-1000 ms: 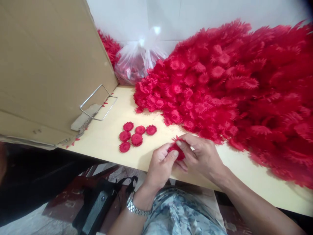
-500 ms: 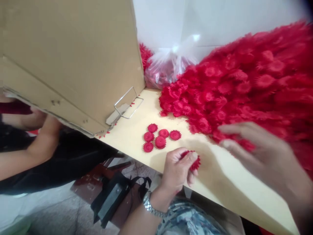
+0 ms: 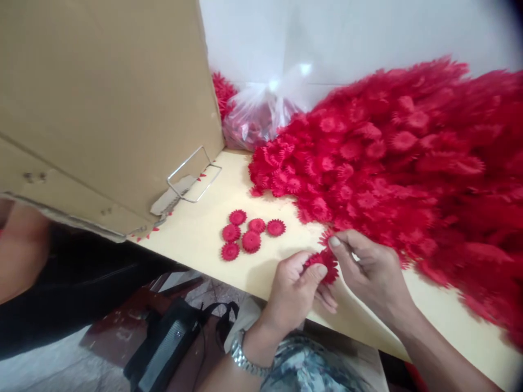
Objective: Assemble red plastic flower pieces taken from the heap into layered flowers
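Left hand (image 3: 296,288): fingers curled in a grip, thumb on top, and I have a red toothed stack (image 3: 330,269) in it, above the near edge of the table (image 3: 196,231). Right hand (image 3: 371,267): thumb and index pinched together on a single red petal piece (image 3: 326,237), just on the far side of that stack. Can't tell from my view if piece and stack touch. Remaining right fingers are bent, partly hidden.

Six red rosettes (image 3: 251,241) sit in a loose cluster on the table, left of both hands, most of them close together, the rightmost a bit apart. Big red pile (image 3: 359,163) covers the far right, spreading up against the wall (image 3: 249,38). Clear plastic bag (image 3: 261,122) with red contents stands at the far side, between pile and cardboard box (image 3: 102,109). Wire frame (image 3: 208,185) is at the box's lower right corner.

Metal watch (image 3: 241,356) on the left wrist. Another person's arm (image 3: 24,250) shows at near left, blurred.
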Motion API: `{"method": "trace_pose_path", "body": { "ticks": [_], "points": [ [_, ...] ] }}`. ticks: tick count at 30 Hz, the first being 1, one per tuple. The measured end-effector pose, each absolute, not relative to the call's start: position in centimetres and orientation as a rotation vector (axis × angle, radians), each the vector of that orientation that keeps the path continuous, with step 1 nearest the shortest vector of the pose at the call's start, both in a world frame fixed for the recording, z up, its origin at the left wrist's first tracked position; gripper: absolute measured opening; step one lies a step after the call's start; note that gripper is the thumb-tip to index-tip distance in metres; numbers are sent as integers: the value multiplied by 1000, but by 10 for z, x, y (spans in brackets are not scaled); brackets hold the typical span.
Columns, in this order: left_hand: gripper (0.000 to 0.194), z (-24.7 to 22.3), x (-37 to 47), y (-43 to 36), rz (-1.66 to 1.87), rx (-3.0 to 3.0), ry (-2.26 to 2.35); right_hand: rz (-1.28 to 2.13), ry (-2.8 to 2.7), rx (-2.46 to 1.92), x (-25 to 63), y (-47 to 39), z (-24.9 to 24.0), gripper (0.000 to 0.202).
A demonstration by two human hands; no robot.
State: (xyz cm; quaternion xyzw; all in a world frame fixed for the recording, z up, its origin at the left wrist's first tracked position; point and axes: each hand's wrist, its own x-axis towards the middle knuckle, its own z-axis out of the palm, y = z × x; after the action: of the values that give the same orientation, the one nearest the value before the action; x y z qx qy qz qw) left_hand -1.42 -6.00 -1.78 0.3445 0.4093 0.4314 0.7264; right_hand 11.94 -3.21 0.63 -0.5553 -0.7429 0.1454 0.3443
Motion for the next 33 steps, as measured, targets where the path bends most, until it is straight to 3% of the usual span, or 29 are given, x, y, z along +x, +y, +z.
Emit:
{"method": "trace_pose_path", "body": {
  "ticks": [6,9,11,16,21,24,29,33],
  "points": [
    [19,-14,-13,-59,1047,663,988,-364,-1900,-1630,172,23,21,24],
    [19,-15,-14,-57,1069,650,1016,-473,-2005,-1593,184,26,25,31],
    [20,-16,-13,-56,1050,657,1027,-247,-2056,-1452,177,13,24,30],
    [27,-19,-10,-55,1008,728,1058,870,-2082,-1205,138,-30,16,21],
    [39,-24,-10,-58,941,788,1074,1199,-1966,-1268,129,-38,12,18],
    [44,-27,-12,-61,924,834,1032,1076,-2088,-1238,133,-39,12,11],
    [26,-25,-11,-63,890,864,913,704,-2075,-1294,130,-41,8,21],
    [19,-19,-10,-63,928,805,937,92,-1919,-1443,145,-15,12,23]
  ]
}}
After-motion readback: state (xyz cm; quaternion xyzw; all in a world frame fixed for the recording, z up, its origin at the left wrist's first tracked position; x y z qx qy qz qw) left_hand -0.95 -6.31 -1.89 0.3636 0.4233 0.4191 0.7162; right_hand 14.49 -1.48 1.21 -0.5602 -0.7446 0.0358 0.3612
